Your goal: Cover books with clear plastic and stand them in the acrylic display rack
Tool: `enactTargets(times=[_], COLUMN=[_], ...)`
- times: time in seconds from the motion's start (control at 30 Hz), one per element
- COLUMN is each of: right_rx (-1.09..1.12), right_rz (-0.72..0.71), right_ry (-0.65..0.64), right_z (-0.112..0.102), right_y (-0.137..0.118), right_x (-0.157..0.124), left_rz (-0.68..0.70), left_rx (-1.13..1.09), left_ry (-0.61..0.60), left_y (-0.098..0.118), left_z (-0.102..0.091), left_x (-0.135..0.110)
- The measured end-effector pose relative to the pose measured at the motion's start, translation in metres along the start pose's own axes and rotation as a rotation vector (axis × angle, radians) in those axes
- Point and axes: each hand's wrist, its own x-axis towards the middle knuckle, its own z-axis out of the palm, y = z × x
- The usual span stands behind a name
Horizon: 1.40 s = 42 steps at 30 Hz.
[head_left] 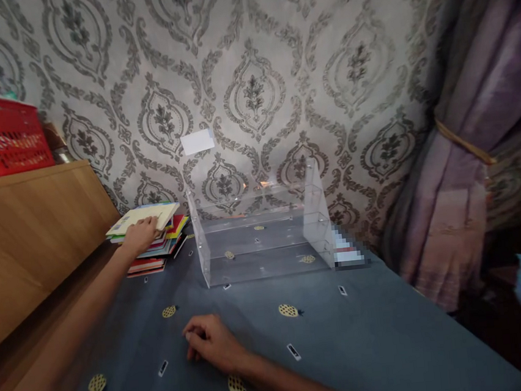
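Below patterned wallpaper (255,91), a dark-blue tabletop (370,332) fills the lower centre; left hand (141,234) lies on the book stack (166,242), grip unclear; right hand (214,342) curls loosely, empty.

Left hand (141,235) stretched far forward, knuckles up, right hand (214,342) closer in, loosely curled

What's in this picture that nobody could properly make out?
All in the head view:
- Writing on the books: too small and blurred.
- Cover area under the left hand: hidden by that hand.
- Red basket: cut off by the left edge.
- Pale thing beside the clear shelf: blurred into blocks.
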Motion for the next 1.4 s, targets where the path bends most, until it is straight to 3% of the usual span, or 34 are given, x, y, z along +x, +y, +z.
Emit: enactTargets(times=[0.2, 0.4, 0.6, 0.9, 1.03, 1.13, 1.2, 1.3, 1.4], right_rx=[-0.020, -0.013, 0.017, 0.057, 0.025, -0.073, -0.142, -0.216, -0.336], right_rz=[-0.004, -0.013, -0.032, -0.071, -0.091, -0.146, -0.158, -0.149, -0.154], right_ry=[-0.001, -0.004, -0.009, 0.001, 0.132, 0.363, 0.469, 0.483, 0.422], right_z=[0.000, 0.000, 0.000, -0.002, -0.004, -0.011, -0.016, -0.021, -0.019], right_y=[-0.001, 0.001, 0.003, 0.004, 0.006, 0.008, 0.008, 0.008, 0.009], right_x=[-0.001, 0.001, 0.002, 0.001, -0.001, -0.005, -0.009, -0.013, -0.017], left_rz=[-0.018, -0.052, -0.068, -0.040, -0.015, 0.047, 0.131, 0.226, 0.251], left_rx=[-0.024, -0.031, -0.075, -0.211, -0.265, -0.342, -0.426, -0.535, -0.593], left_ry=[-0.006, -0.003, 0.056, 0.131, 0.138, 0.089, -0.015, -0.177, -0.272], left_y=[-0.008, -0.018, -0.017, 0.003, 0.014, 0.024, 0.029, 0.028, 0.018], left_z=[-0.003, -0.015, -0.020, -0.013, -0.001, 0.014, 0.024, 0.035, 0.042], left_x=[-0.008, -0.033, -0.072, -0.139, -0.183, -0.226, -0.255, -0.288, -0.302])
